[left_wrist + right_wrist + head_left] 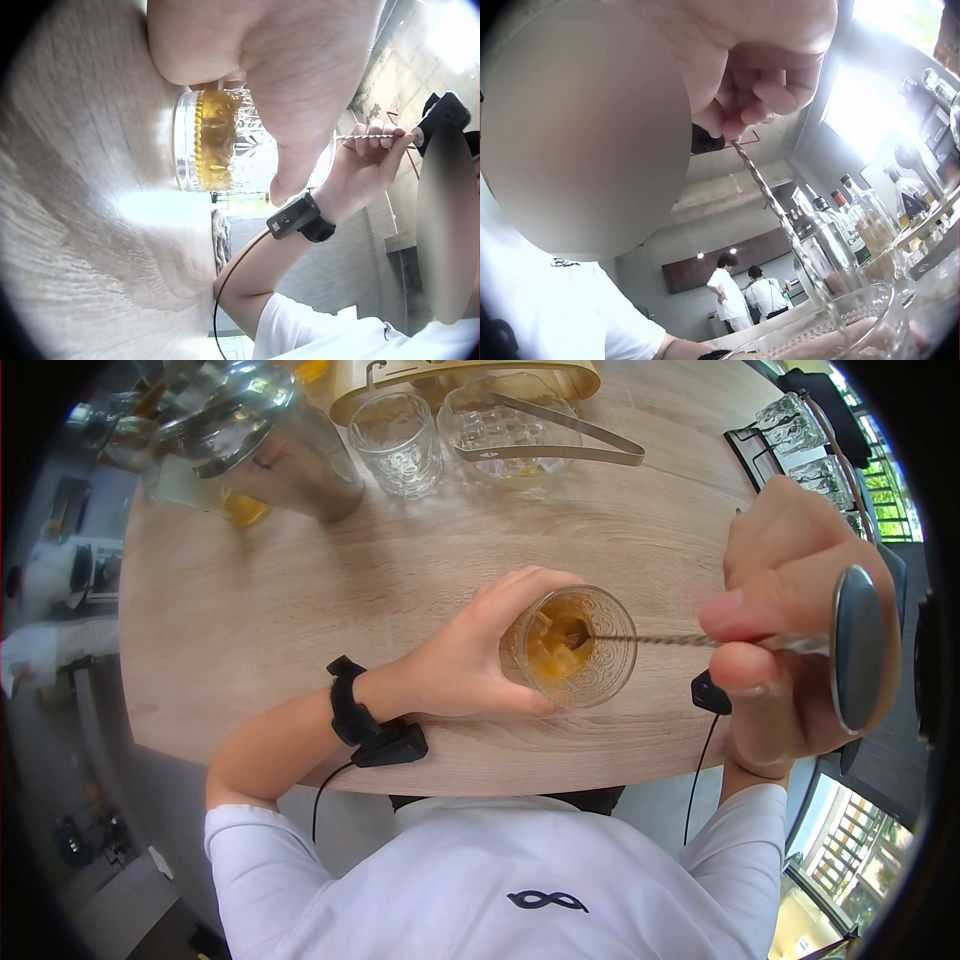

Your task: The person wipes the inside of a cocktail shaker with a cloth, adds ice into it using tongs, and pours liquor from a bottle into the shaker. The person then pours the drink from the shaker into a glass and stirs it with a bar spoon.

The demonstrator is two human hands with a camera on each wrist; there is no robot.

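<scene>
The patterned clear glass tumbler (572,645) of amber drink sits on the pale wooden worktop (300,610), wrapped by the left hand (470,660). A twisted metal bar spoon (650,641) is pinched in the right hand (790,630) grip. Probably fragile and slippery, so best held low round the sides.

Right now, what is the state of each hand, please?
Left hand: grips the patterned clear glass of amber drink.
Right hand: pinches the twisted metal bar spoon.
</scene>
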